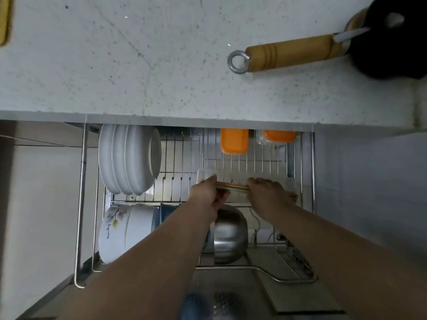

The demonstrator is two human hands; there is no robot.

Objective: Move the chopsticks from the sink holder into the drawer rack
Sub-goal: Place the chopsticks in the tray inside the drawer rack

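Both the left hand (209, 192) and the right hand (265, 192) pinched a bundle of slim brownish chopsticks (232, 187), held level over the pulled-out wire drawer rack (180, 158). An uneven release could have dropped sticks through the wires onto the steel bowl (228, 234).

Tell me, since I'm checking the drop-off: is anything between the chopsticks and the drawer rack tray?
Nothing visible. Both hands, left hand and right hand, hold the chopsticks level directly over the clear tray in the drawer rack.
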